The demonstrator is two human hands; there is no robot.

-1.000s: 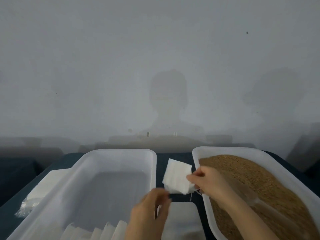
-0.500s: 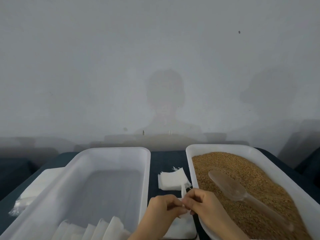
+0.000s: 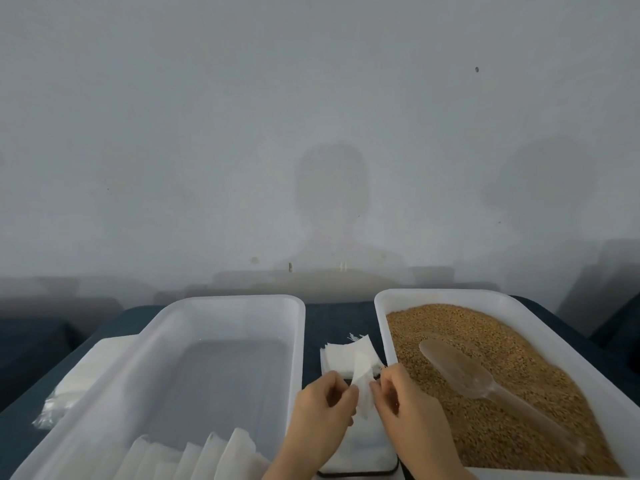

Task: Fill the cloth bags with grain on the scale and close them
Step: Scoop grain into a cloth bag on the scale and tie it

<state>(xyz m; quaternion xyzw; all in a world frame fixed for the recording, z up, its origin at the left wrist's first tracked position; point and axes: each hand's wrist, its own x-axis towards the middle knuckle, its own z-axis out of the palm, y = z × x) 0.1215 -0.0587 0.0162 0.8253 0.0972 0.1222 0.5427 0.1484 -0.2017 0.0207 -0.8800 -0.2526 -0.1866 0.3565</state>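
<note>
White cloth bag (image 3: 363, 379) hangs pinched between left hand (image 3: 320, 410) and right hand (image 3: 403, 407), over the scale (image 3: 367, 452) beside the grain (image 3: 450, 323).

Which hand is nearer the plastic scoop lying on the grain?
Right. The right hand sits just left of the scoop, at the grain tray's wall; the left hand is farther left, across the cloth bag both pinch.

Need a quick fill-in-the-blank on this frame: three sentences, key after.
The brown grain fills the white plastic bin on the ____.
The clear plastic scoop lies on the ____.
The left hand and right hand pinch a small white cloth bag ____ that bin and the translucent plastic bin.
Missing: right; grain; between.
</note>
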